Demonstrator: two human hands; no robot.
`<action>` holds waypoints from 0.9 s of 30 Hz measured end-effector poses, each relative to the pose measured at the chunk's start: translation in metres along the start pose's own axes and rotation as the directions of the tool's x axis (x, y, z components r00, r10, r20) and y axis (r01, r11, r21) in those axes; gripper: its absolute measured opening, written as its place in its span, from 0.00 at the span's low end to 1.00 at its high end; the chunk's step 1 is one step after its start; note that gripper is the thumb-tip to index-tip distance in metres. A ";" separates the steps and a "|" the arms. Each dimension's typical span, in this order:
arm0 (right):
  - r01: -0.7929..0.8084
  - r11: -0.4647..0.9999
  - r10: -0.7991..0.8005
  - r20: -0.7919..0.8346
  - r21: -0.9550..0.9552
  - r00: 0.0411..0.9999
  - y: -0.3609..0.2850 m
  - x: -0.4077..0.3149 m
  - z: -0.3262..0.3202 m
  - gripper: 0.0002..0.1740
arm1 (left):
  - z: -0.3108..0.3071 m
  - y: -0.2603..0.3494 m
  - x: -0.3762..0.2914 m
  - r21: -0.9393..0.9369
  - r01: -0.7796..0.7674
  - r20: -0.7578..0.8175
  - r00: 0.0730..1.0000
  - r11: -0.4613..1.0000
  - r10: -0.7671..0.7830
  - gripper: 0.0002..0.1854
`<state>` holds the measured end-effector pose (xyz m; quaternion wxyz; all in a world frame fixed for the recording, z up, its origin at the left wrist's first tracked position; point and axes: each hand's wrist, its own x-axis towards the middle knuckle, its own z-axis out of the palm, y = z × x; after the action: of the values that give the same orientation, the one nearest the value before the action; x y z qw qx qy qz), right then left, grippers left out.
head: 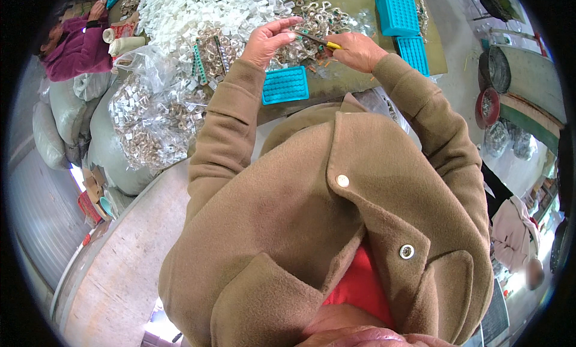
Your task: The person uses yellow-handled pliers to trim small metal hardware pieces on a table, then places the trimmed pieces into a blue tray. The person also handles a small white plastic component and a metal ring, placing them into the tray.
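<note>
My right hand (pixel 357 52) grips a yellow-handled tool (pixel 332 45) with a narrow dark tip; whether it is scissors or pliers is hard to tell. The tool points left, at the thumb of my left hand (pixel 269 37). That hand's thumb and forefinger reach towards the tip, and anything small between them is too fine to make out. Below both hands spreads a pile of small shiny ring-like pieces (pixel 321 12), some with green parts. A turquoise moulded tray (pixel 285 85) lies nearer to me on the table.
A heap of small white plastic pieces (pixel 193 14) covers the table's (pixel 432 54) left. Stacked turquoise trays (pixel 397 12) stand right, with another turquoise tray (pixel 413 55) beside them. A clear plastic bag of parts (pixel 148 126) bulges at left. A person in purple (pixel 78 45) works beyond it.
</note>
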<state>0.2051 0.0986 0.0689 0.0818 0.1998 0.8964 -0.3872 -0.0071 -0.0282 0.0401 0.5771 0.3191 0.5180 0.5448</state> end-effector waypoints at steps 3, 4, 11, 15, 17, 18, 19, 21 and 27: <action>-0.058 0.998 0.059 -0.056 0.011 0.997 -0.003 -0.001 0.004 0.12 | 0.006 -0.003 -0.001 -0.054 0.043 -0.133 0.990 0.998 -0.050 0.15; -0.085 0.996 0.087 -0.079 0.022 0.993 -0.005 -0.002 0.006 0.12 | 0.009 -0.003 -0.001 -0.043 0.059 -0.192 0.979 0.997 -0.066 0.14; -0.244 0.969 0.232 -0.194 -0.040 0.953 -0.018 -0.002 0.021 0.13 | 0.032 -0.009 -0.005 -0.285 0.047 -0.311 0.940 0.957 -0.139 0.11; -0.173 0.984 0.178 -0.110 0.050 0.978 -0.014 -0.004 0.017 0.14 | 0.032 -0.007 -0.006 -0.301 0.077 -0.280 0.946 0.950 -0.165 0.12; -0.130 0.987 0.138 -0.095 0.090 0.986 -0.013 -0.007 0.016 0.14 | 0.032 -0.006 -0.005 -0.304 0.075 -0.246 0.957 0.950 -0.155 0.13; -0.139 0.986 0.147 -0.099 0.088 0.984 -0.013 -0.008 0.015 0.14 | 0.033 -0.005 -0.004 -0.302 0.076 -0.244 0.957 0.950 -0.154 0.13; -0.148 0.985 0.156 -0.102 0.087 0.982 -0.013 -0.009 0.015 0.14 | 0.033 -0.005 -0.004 -0.299 0.076 -0.245 0.957 0.951 -0.154 0.13; -0.144 0.981 0.157 -0.097 0.128 0.983 -0.013 -0.009 0.017 0.13 | 0.034 -0.005 -0.003 -0.297 0.073 -0.252 0.956 0.952 -0.152 0.13; -0.052 0.895 0.074 -0.032 0.443 0.997 -0.004 -0.007 0.025 0.11 | 0.041 -0.007 -0.001 -0.347 0.050 -0.249 0.958 0.937 -0.143 0.12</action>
<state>0.2096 0.0763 0.0562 0.0253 0.2513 0.7801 -0.5725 0.0340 -0.0227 0.0446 0.5732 0.1123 0.5061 0.6345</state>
